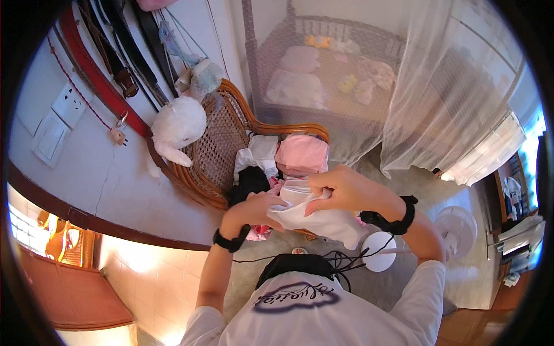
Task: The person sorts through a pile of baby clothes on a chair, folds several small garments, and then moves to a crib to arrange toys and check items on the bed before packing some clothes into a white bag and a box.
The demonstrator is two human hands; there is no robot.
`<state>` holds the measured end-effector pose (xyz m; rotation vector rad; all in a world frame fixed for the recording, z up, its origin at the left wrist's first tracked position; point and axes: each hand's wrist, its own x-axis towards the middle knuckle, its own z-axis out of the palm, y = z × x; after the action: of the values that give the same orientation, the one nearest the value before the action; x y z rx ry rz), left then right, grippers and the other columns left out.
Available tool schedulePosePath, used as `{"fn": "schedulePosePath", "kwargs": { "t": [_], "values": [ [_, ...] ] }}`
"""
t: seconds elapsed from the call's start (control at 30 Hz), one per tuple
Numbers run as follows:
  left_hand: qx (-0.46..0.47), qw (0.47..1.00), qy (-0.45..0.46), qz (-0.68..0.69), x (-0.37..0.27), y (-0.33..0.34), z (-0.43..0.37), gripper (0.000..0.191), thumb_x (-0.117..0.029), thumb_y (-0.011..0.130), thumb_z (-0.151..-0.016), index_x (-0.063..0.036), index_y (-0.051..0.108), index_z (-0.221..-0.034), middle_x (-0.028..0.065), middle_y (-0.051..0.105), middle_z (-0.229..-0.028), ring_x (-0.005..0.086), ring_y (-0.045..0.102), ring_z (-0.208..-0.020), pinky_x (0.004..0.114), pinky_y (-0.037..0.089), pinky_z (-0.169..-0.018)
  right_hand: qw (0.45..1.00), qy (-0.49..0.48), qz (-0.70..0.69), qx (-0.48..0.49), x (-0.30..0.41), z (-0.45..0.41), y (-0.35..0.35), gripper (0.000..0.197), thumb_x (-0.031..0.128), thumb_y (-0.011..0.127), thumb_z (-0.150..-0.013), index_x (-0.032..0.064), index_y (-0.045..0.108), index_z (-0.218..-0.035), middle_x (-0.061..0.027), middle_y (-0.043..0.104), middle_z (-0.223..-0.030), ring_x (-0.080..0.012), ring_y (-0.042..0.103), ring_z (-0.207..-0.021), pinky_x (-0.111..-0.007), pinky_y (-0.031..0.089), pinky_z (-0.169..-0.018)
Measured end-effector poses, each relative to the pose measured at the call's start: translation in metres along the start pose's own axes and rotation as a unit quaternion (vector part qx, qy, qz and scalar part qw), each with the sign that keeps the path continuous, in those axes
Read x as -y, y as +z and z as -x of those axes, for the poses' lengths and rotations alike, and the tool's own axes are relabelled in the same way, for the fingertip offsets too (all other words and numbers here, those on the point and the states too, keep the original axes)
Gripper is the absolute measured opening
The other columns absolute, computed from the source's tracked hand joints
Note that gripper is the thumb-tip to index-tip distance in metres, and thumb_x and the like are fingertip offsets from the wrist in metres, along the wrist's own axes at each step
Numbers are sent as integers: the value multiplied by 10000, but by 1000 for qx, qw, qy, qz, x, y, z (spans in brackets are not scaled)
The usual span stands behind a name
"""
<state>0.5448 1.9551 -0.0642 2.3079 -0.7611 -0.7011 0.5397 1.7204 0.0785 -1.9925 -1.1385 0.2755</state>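
Observation:
A white cloth garment (337,225) hangs between my two hands in front of me. My left hand (257,209) grips its left edge near the fingertips. My right hand (342,190) pinches its upper edge between thumb and fingers. Beyond the hands, a rattan chair (220,129) holds clothes: a folded pink cloth (303,152), white cloth (257,153) and a bunched black cloth (251,184). Some pink and red fabric (259,232) shows below my left hand. The garment hides part of the seat.
A white plush toy (179,125) rests on the chair's left side. Belts (99,78) hang on the wall. A standing fan (456,229) with a round white base (378,252) and black cables is at the right. Behind stands a bed with a sheer net (415,116).

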Motion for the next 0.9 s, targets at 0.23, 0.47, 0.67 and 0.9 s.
{"fn": "schedulePosePath", "kwargs": {
  "t": [0.23,0.47,0.67,0.9],
  "values": [
    [76,888,49,451,78,10,30,583,-192,651,-728,3,370,-1200,125,468,-1148,152,449,-1047,301,350,-890,997,0,34,-69,10,14,-18,353,253,705,-646,36,428,-616,-44,360,-493,-131,311,-440,-255,293,-416],
    [-64,854,-96,507,108,29,42,544,-334,580,-772,-44,395,-1194,126,397,-1240,185,422,-1094,307,346,-884,998,-4,22,-54,18,10,-24,359,261,697,-657,43,417,-607,-37,321,-486,-118,289,-443,-258,280,-414],
    [-44,861,231,451,-8,-20,2,679,-393,635,-699,-31,389,-1217,74,342,-1283,202,342,-1159,311,258,-960,1000,4,12,12,17,2,-23,360,255,689,-659,46,402,-605,-39,302,-489,-126,276,-449,-272,257,-419],
    [246,953,41,172,-57,-37,-27,786,-241,790,-506,-9,404,-1150,79,472,-1122,149,457,-975,247,367,-857,999,16,18,-21,8,1,-26,408,244,742,-615,53,382,-584,-13,357,-499,-95,293,-449,-231,257,-410]
  ]
}}
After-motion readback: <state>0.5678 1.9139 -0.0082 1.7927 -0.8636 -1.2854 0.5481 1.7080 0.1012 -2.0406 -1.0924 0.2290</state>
